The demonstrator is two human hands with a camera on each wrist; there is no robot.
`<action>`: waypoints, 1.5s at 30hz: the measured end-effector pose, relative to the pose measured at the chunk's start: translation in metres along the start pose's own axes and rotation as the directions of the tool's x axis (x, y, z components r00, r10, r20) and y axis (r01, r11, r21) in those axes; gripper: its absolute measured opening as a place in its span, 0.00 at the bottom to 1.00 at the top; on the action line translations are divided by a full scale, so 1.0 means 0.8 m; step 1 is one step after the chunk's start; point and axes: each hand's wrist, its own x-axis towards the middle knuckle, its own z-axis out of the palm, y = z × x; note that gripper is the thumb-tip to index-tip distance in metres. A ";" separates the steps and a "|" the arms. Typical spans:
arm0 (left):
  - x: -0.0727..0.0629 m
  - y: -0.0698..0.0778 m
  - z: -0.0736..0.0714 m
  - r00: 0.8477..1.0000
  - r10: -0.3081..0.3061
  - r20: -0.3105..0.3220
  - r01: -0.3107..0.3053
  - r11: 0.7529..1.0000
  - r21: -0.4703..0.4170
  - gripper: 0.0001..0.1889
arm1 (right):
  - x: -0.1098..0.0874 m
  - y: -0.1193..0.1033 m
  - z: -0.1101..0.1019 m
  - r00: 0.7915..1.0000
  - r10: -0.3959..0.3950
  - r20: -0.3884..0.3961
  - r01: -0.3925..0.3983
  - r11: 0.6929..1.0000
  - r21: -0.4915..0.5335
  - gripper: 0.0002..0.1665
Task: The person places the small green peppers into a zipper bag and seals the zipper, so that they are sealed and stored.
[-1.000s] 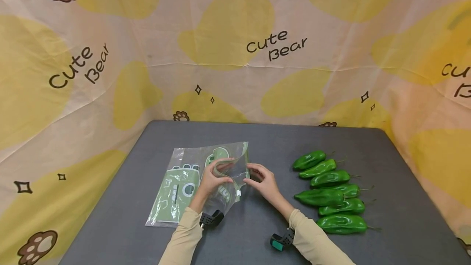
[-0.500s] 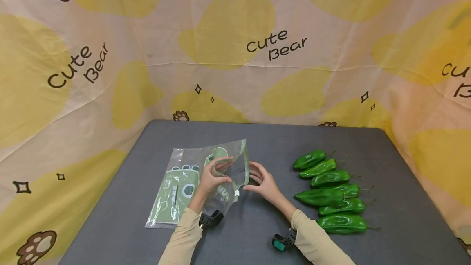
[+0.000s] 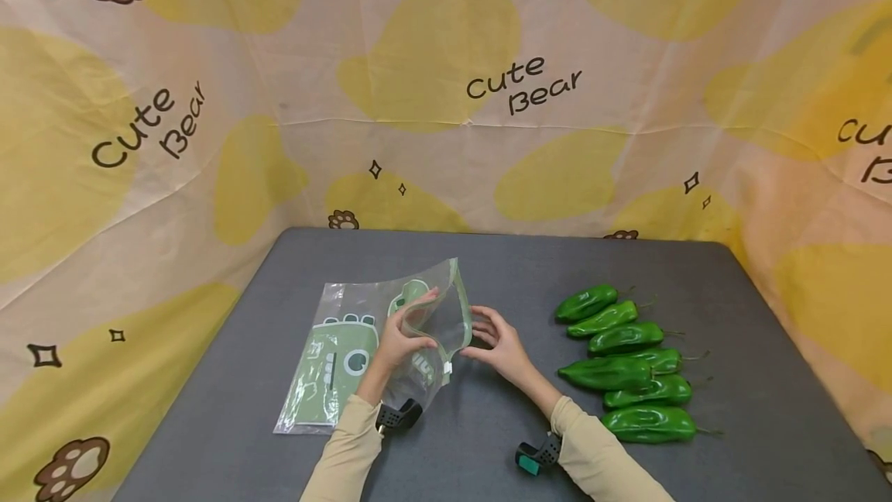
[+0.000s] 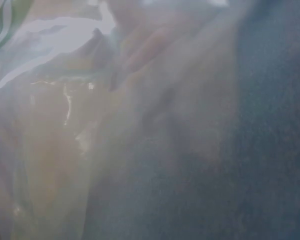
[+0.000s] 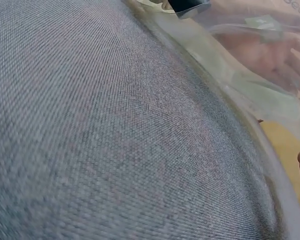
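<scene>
The left hand (image 3: 399, 343) holds the wall of a clear zip bag (image 3: 334, 374), thumb on the near side and fingers on the far side, with the plastic bowed in between them. The right hand (image 3: 502, 343) stands just beside the mouth's right side, its fingers bent and well spread from the thumb, with no grip on anything to be seen; whether a fingertip touches the plastic I cannot tell. The bag, printed with green cartoon figures, stretches leftward past the left hand, its closed end lying flat and its green-edged mouth gaping to the right, a white slider (image 3: 448, 368) at the near corner. That mouth faces seven green peppers (image 3: 606, 373) stacked in a loose column, well apart from the bag; the right hand is the nearer. Their long axes run roughly left to right, stems pointing away from the hands. Everything sits on a dark grey desk (image 3: 732, 331) with rounded far corners, hemmed in on three sides by a pink and yellow cloth (image 3: 432, 60) lettered "Cute Bear".
</scene>
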 end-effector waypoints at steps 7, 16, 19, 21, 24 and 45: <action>-0.004 -0.016 -0.006 0.999 -0.035 -0.007 0.034 0.998 -0.058 0.41 | -0.001 -0.001 -0.002 1.000 0.000 -0.015 0.000 1.000 0.001 0.40; -0.006 -0.024 -0.008 0.996 -0.073 -0.046 0.067 0.989 -0.131 0.40 | -0.001 -0.005 -0.008 0.999 -0.037 -0.031 0.037 0.999 -0.006 0.39; -0.007 -0.025 -0.009 0.996 -0.048 -0.070 0.035 0.984 -0.175 0.36 | -0.001 -0.008 -0.010 0.999 -0.026 -0.035 0.026 1.000 0.001 0.39; -0.008 -0.026 -0.010 0.996 -0.025 -0.087 0.004 0.974 -0.225 0.33 | 0.000 -0.011 -0.011 0.999 -0.022 -0.025 0.022 1.000 0.006 0.38; -0.010 -0.028 -0.012 0.994 0.008 -0.113 -0.043 0.949 -0.311 0.30 | 0.001 -0.016 -0.010 1.000 -0.017 0.000 0.017 1.000 0.002 0.38; -0.009 -0.029 -0.009 0.991 0.076 -0.112 -0.113 0.918 -0.380 0.30 | -0.005 -0.023 -0.015 0.999 0.049 0.017 -0.048 0.998 -0.046 0.36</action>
